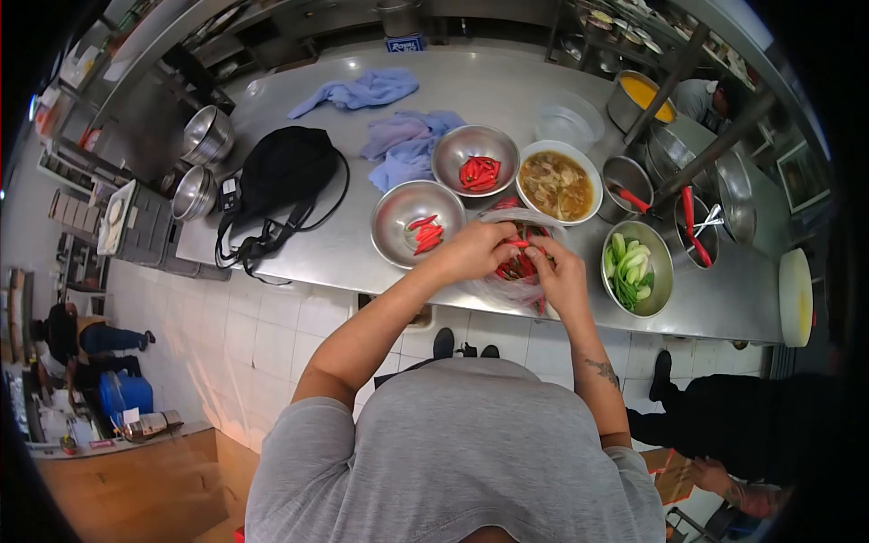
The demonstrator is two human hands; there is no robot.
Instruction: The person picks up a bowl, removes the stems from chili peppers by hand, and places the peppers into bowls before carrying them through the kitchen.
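My left hand (476,251) and my right hand (560,272) meet over a clear plastic bag (489,291) of red chilies (520,270) at the table's front edge. Between my fingertips is a red chili (518,242), pinched from both sides. Just left of the bag, a steel bowl (391,223) holds several red chilies. Behind it, a second steel bowl (450,149) contains a heap of more red chilies. The lower part of the bag is partly hidden by my hands.
Right of my hands stand a white bowl of brown soup (554,184), a bowl of green vegetables (637,270) and pots with red-handled tools (692,226). To the left lie a black bag (288,172) and blue cloths (407,145). Another person (742,425) is at lower right.
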